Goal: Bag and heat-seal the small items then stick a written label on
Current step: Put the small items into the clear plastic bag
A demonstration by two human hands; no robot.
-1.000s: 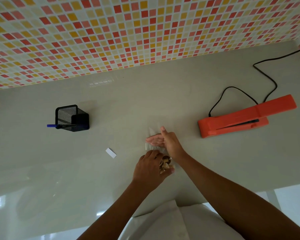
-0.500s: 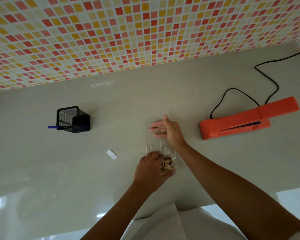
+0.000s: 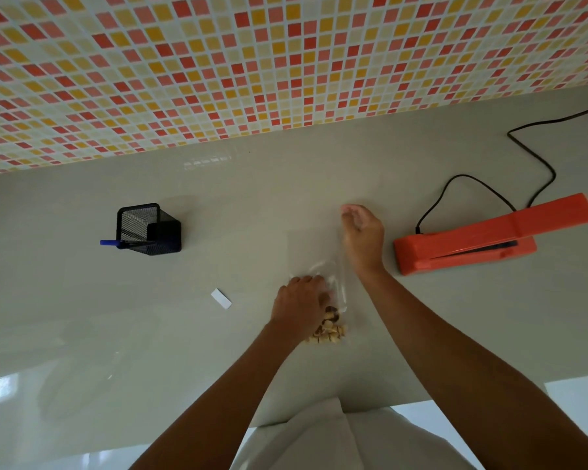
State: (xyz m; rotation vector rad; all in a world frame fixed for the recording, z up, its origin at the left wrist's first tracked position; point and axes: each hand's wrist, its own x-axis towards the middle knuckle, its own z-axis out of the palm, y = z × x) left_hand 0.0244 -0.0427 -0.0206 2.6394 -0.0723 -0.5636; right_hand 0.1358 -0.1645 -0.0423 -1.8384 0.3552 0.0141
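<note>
A clear plastic bag (image 3: 326,283) lies flat on the pale grey glossy tabletop (image 3: 82,317), its long axis running from the person's body toward the tiled wall. The small beige-and-brown items (image 3: 330,329) are bunched at the near, closed end; the far end, presumably the open mouth, is too transparent to trace.

The left hand (image 3: 301,305) rests palm-down on the bag's near half, fingers together and curled, pinning the film just beside the contents. The right hand (image 3: 362,234) is flat on the table at the bag's far right edge, fingers extended and close together; whether it touches the film cannot be told.

The orange heat sealer (image 3: 489,239), its hinged arm slightly raised and its black cord (image 3: 537,171) trailing toward the wall, sits just right of the right hand, so that hand is much the nearer. To seal, the bag's far end would likely have to swing rightward into the sealer's opening.

The black mesh pen holder (image 3: 148,228) lies tipped on its side, a blue pen (image 3: 111,243) protruding. A small white blank label (image 3: 221,298) lies left of the left hand, apart from the bag.
</note>
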